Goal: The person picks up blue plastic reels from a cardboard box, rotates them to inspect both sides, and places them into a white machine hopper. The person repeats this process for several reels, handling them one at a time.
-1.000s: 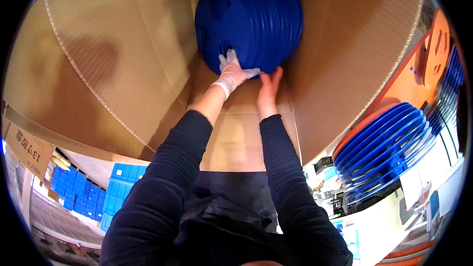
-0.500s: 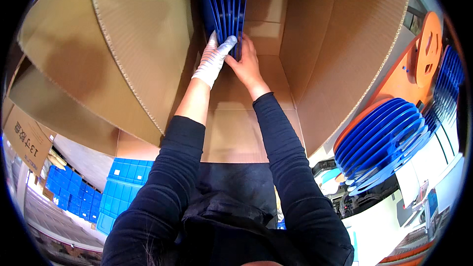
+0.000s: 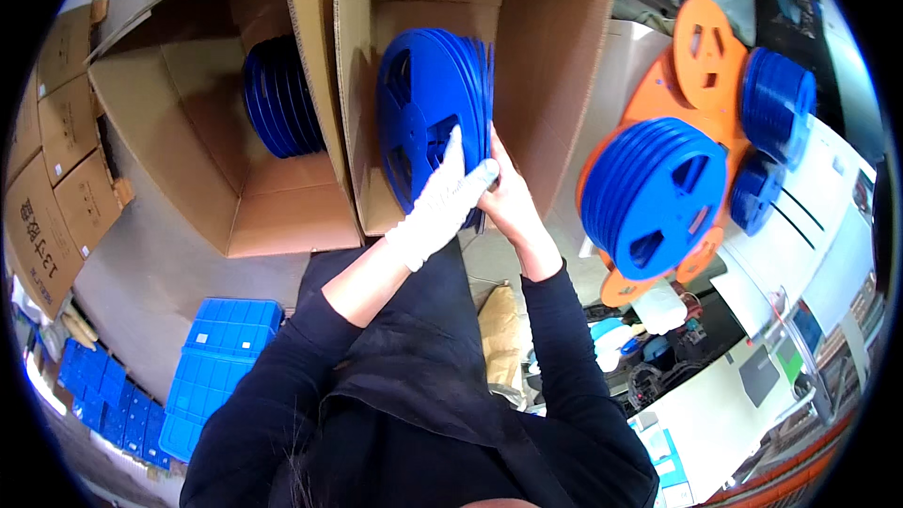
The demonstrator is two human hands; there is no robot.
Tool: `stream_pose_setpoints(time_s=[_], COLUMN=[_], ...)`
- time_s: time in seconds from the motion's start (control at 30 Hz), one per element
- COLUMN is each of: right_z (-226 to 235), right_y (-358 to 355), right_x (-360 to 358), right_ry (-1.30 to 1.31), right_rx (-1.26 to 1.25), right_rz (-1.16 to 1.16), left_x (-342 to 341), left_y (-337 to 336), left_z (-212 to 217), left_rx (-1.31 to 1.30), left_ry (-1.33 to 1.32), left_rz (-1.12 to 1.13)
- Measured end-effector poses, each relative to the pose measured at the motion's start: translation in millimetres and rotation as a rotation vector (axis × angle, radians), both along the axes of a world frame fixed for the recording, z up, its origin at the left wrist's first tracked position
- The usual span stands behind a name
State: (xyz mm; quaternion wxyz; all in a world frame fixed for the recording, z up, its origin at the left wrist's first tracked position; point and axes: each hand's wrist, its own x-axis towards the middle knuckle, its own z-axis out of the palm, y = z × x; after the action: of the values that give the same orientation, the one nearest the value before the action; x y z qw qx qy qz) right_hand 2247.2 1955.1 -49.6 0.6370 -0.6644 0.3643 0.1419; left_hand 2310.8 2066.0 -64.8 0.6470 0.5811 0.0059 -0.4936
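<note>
A stack of blue plastic reels (image 3: 414,113) stands on edge between my two hands, in the mouth of a tall cardboard box (image 3: 555,66). My left hand (image 3: 437,212), in a white glove, is closed on the near side of the stack, its fingers by an opening in the left reel. Bare, my right hand (image 3: 510,196) grips the stack's right edge, with some fingers hidden behind it. Left of this box, a second open cardboard box (image 3: 292,216) contains another row of blue reels (image 3: 280,99).
On the right, an orange stand (image 3: 649,94) carries a large stack of blue reels (image 3: 602,193), with smaller reel stacks (image 3: 776,94) beyond. Blue lidded crates (image 3: 212,367) sit at lower left, near stacked cartons (image 3: 66,122). A white worktop (image 3: 705,414) lies at lower right.
From deep inside the box, my hands and the reels have come up toward me. The stack now shows a reel's flat face. My view has drawn back, revealing the second box's inside.
</note>
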Motion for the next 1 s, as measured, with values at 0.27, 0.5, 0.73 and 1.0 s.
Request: stream_pose_setpoints(time_s=[0.27, 0.5, 0.73, 1.0], right_z=[150, 199, 222, 238], right_y=[59, 105, 155, 194], right_x=[-55, -91, -95, -51], right_ry=[-0.265, -0.596, -0.716, -0.632], right_rx=[0.098, 0.314, 0.528, 0.492], right_rz=[-0.665, -1.093, -1.104, -0.922], left_x=[6, 80, 140, 136], left_y=[32, 155, 303, 256], left_z=[187, 252, 223, 262], left_rx=[-0.04, -0.296, 0.222, -0.043], left_ry=[-0.752, -0.576, -0.551, -1.53], left_rz=[-0.69, -0.593, -0.073, -0.533])
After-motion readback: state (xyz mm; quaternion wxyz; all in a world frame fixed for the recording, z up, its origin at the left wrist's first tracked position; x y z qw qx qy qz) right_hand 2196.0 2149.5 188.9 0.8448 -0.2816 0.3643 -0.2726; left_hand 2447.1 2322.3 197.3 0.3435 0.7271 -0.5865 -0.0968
